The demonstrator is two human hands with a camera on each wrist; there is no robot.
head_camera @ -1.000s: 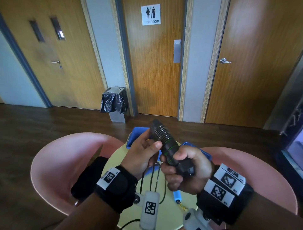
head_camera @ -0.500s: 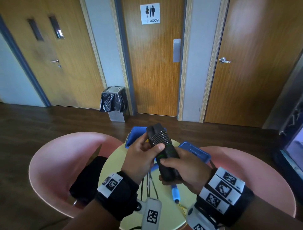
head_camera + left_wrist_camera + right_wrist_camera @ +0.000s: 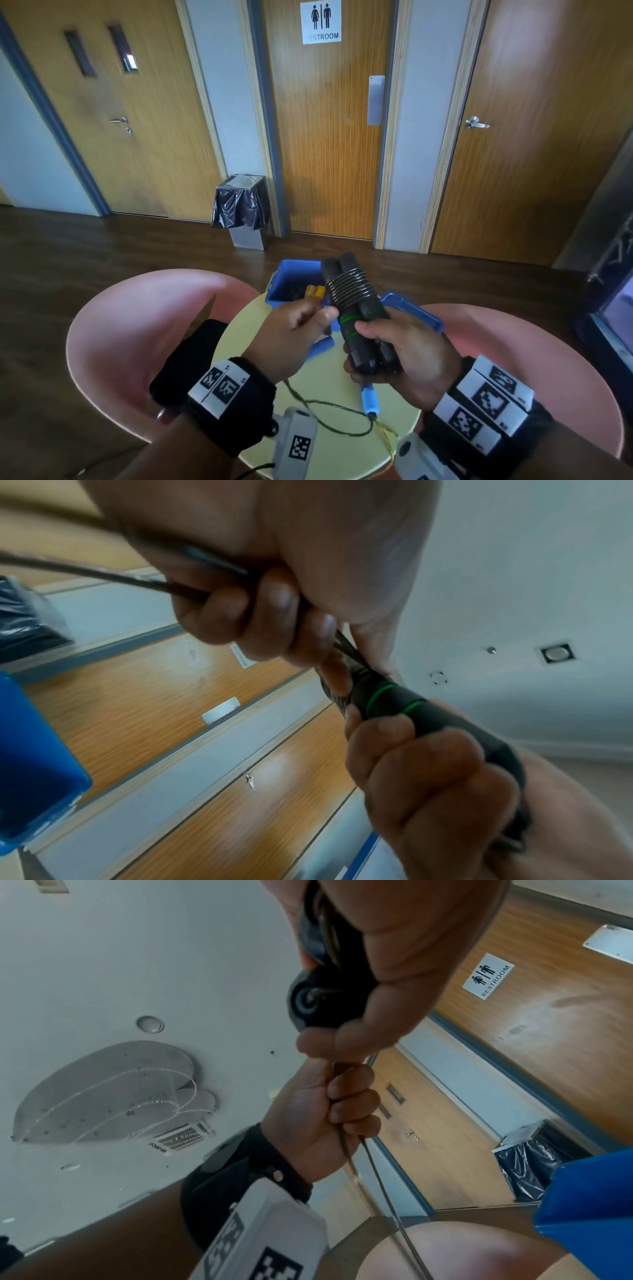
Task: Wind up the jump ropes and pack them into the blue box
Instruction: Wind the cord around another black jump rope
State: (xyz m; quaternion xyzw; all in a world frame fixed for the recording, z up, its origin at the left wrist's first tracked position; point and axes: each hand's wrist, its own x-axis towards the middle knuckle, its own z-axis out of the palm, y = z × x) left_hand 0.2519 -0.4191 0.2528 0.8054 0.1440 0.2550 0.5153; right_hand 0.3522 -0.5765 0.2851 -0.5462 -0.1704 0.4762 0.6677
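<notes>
Wooden doors (image 3: 329, 144) stood behind the round table (image 3: 329, 387) in the head view; the right hand (image 3: 404, 353) gripped the paired black handles (image 3: 356, 308) before the blue box (image 3: 291, 281), the left hand (image 3: 291, 335) pinching at their coils. The left wrist view showed fingers (image 3: 240, 615) curled round the blurred cord (image 3: 103, 577); the right wrist view showed the palm hiding most of the handles.

Round pale-yellow table (image 3: 329, 387) — carries the blue box (image 3: 291, 284) at its far edge, a blue lid (image 3: 416, 310) just beside it, a blue-handled rope (image 3: 370, 402) with thin cord (image 3: 329, 404) trailing across the near side.
</notes>
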